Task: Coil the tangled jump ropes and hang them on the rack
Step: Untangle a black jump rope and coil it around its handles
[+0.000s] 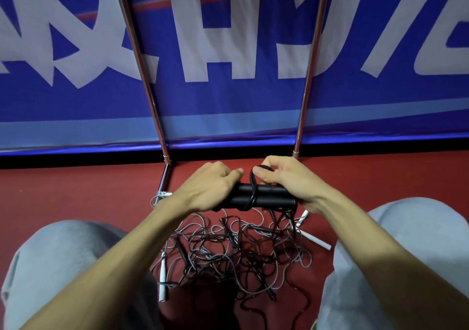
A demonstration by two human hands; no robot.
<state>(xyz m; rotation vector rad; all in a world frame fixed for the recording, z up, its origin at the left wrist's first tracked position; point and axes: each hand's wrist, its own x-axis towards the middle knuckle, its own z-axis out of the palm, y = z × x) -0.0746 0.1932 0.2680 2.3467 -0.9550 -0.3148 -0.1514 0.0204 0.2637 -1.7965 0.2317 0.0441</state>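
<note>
Two black jump-rope handles [269, 195] lie side by side, held level above the floor between my hands. My left hand [215, 185] grips their left end. My right hand [286, 179] holds the right end and pinches a loop of black cord [251, 179] that wraps round the middle of the handles. Below them a tangle of black and grey ropes [236, 251] is spread on the red floor, with white handles [162, 279] sticking out. The rack's two metal poles [142, 68] rise in front of me.
A blue banner with white letters [228, 101] stands behind the rack. The rack's base foot [164, 182] lies on the floor at my left hand. My knees in grey trousers [63, 266] flank the rope pile on both sides.
</note>
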